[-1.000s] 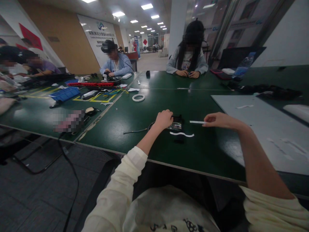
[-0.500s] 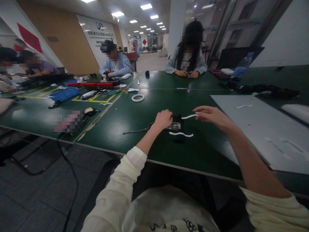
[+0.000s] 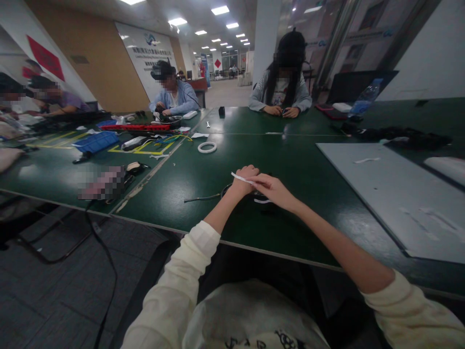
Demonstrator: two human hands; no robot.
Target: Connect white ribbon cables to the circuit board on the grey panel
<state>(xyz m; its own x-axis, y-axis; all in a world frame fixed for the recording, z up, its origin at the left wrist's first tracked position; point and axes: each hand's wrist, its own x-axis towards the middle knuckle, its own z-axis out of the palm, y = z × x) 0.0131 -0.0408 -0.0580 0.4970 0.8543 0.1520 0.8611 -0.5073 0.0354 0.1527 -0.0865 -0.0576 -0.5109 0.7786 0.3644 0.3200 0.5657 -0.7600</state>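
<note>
My right hand [image 3: 273, 189] pinches a narrow white strip [image 3: 241, 178] at its right end. The strip lies across the back of my left hand [image 3: 244, 181], near the wrist. My left hand is closed over a small black electronic device, its fingers curled and partly hidden. Both hands now cover nearly all of that device, whose circuit board showed in the earlier view. A second white strip [image 3: 262, 201] lies on the table just below the right hand, partly covered. A thin dark cable [image 3: 203, 198] runs out leftward from beneath my left hand.
A white tape ring [image 3: 207, 147] lies on the green table [image 3: 203, 169]. To the right is a grey board [image 3: 363, 184] with several white strips. On the left are a blue bin [image 3: 96, 141], a wrench [image 3: 159, 156] and wires. Co-workers sit across the table.
My right hand has swung left with the white strip, from right of the device to over my left hand. The left hand has stayed in place on the device.
</note>
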